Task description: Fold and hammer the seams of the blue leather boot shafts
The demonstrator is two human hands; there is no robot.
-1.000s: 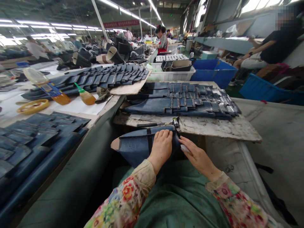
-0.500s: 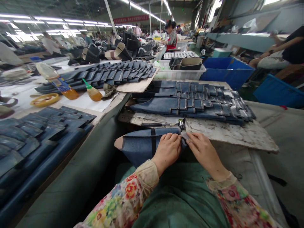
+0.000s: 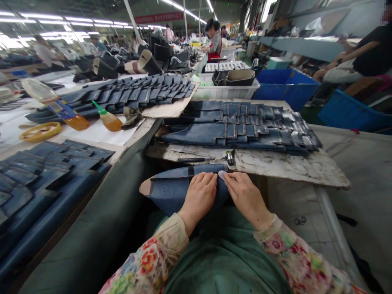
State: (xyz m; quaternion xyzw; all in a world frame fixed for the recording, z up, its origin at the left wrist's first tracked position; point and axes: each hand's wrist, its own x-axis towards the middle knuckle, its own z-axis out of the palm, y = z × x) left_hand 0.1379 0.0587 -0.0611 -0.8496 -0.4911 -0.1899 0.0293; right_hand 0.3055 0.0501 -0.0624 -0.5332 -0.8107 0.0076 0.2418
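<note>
A dark blue leather piece (image 3: 171,190) with a black strap across it lies on my lap, its pale tip pointing left. My left hand (image 3: 199,196) rests on its right end with fingers curled over the top edge. My right hand (image 3: 245,196) sits beside it, pinching the same edge with thumb and forefinger; the two hands almost touch. Just beyond them a small hammer (image 3: 208,158) lies on a stained board (image 3: 275,163). Rows of overlapping blue leather pieces (image 3: 239,128) cover that board.
To the left, a long bench holds more blue pieces (image 3: 45,167), two glue bottles (image 3: 107,119), and a yellow tape roll (image 3: 39,131). Blue bins (image 3: 284,87) stand behind. A seated person (image 3: 358,61) is at the right, another worker (image 3: 214,41) far back.
My right hand slid left along the leather's top edge until it met my left hand. The view shifted slightly; the hammer and the stacks stayed put.
</note>
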